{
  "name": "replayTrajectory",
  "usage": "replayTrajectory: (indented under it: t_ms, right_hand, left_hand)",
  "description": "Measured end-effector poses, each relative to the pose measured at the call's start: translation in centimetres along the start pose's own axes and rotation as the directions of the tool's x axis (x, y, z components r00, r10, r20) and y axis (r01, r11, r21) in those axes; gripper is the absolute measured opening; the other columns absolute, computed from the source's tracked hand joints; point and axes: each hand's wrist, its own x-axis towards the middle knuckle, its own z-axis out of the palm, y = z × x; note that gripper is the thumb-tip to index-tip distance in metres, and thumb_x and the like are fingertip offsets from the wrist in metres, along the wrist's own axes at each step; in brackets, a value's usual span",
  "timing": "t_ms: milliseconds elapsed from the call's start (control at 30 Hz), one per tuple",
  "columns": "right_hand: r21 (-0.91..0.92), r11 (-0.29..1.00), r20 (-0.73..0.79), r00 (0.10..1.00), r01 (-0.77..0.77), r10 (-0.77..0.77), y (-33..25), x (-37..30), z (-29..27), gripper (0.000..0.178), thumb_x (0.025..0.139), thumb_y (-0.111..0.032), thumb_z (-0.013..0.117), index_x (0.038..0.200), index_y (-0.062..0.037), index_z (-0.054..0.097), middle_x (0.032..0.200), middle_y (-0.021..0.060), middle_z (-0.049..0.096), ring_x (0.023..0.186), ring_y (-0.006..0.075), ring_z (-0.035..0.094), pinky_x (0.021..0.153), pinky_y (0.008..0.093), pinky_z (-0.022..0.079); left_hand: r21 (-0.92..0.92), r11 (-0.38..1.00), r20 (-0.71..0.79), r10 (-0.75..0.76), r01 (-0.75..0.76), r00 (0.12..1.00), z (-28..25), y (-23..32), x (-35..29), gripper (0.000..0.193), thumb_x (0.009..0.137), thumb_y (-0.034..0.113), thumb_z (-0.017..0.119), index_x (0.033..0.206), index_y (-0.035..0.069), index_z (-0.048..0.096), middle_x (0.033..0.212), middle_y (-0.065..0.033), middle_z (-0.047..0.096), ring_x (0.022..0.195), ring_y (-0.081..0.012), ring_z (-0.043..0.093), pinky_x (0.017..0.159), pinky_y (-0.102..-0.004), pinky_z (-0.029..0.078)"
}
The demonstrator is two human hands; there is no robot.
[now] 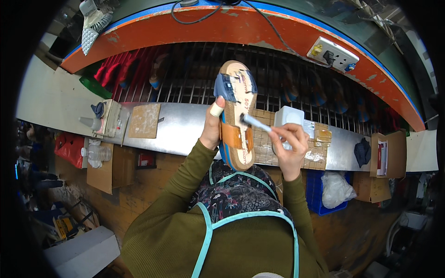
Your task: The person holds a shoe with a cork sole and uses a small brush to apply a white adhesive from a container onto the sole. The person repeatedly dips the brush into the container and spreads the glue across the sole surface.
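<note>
My left hand [212,129] is closed around the side of a sandal on a shoe last [237,118], with its thumb, wrapped in white tape, on the near edge. The sandal's sole side faces up, showing a pale middle with print, a dark blue strap end towards the top and a tan strap lower down. Between the fingertips of my right hand [291,147] is a small brush [258,123] with a pale handle. Its dark bristles meet the middle of the sole. Behind the right hand, a white square tub [290,115] stands on a cardboard sheet [265,147].
A metal bench [178,125] runs across, with a brown board [144,121] at left. Beyond it, a rod conveyor [194,65] carries several sandals below an orange panel [185,38] with a power socket [333,54]. Cardboard boxes [388,153] and a blue crate [320,204] sit at right.
</note>
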Motion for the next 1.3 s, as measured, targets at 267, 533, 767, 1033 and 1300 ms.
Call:
replayTrajectory:
  t_ms: [267, 533, 767, 1033, 1300]
  right_hand:
    - [0.246, 0.912, 0.244, 0.932, -0.328, 0.269, -1.4, -4.7, -1.5, 0.015, 0.076, -0.017, 0.081, 0.088, -0.0091, 0.077, 0.085, -0.0004, 0.063, 0.06, 0.008, 0.048, 0.072, 0.0269, 0.032]
    - [-0.066, 0.998, 0.041, 0.999, 0.001, 0.002, -2.6, -4.1, 0.0, 0.018, 0.073, -0.017, 0.083, 0.088, -0.0105, 0.077, 0.088, 0.0002, 0.063, 0.071, 0.0127, 0.053, 0.075, 0.0311, 0.029]
    - [0.022, 1.0, 0.02, 1.0, 0.007, -0.007, -1.9, -4.3, 0.3, 0.022, 0.07, -0.016, 0.085, 0.091, -0.0138, 0.077, 0.088, 0.0, 0.063, 0.08, 0.0121, 0.055, 0.076, 0.032, 0.028]
    - [0.076, 0.983, 0.087, 0.981, 0.164, -0.171, -1.7, -3.3, -0.3, 0.025, 0.068, -0.017, 0.086, 0.091, -0.0153, 0.077, 0.087, 0.0004, 0.064, 0.079, 0.0116, 0.055, 0.078, 0.0322, 0.028]
    - [0.059, 0.968, 0.1, 0.963, 0.244, -0.249, -2.1, -3.7, -0.7, 0.025, 0.067, -0.016, 0.086, 0.09, -0.0143, 0.077, 0.088, 0.0003, 0.064, 0.08, 0.0116, 0.055, 0.079, 0.0322, 0.028]
  left_hand:
    - [-0.001, 0.977, -0.252, 0.206, -0.214, 0.946, -2.4, -0.2, -0.3, 0.061, 0.096, 0.053, 0.051, 0.117, -0.004, 0.057, 0.106, -0.0111, 0.065, 0.095, -0.0157, 0.063, 0.084, -0.0284, 0.05]
    - [0.191, 0.95, -0.301, 0.298, -0.249, 0.906, -2.4, -0.2, -1.0, 0.057, 0.095, 0.054, 0.054, 0.107, -0.002, 0.059, 0.099, -0.0069, 0.062, 0.088, -0.0128, 0.058, 0.08, -0.0267, 0.047]
    - [-0.037, 0.99, -0.249, 0.124, -0.137, 0.961, -2.7, 0.8, -0.5, 0.068, 0.094, 0.059, 0.049, 0.123, -0.003, 0.056, 0.112, -0.0131, 0.065, 0.099, -0.0177, 0.065, 0.087, -0.0312, 0.053]
    - [-0.108, 0.993, -0.158, -0.054, 0.037, 0.986, -2.6, 1.7, -0.1, 0.073, 0.091, 0.064, 0.049, 0.133, 0.004, 0.051, 0.121, -0.0133, 0.062, 0.106, -0.0196, 0.064, 0.091, -0.0315, 0.053]
    - [-0.128, 0.99, -0.085, -0.069, 0.058, 0.994, -2.0, 1.9, -0.4, 0.079, 0.092, 0.068, 0.04, 0.138, 0.004, 0.046, 0.128, -0.0154, 0.059, 0.114, -0.0213, 0.061, 0.094, -0.0339, 0.053]
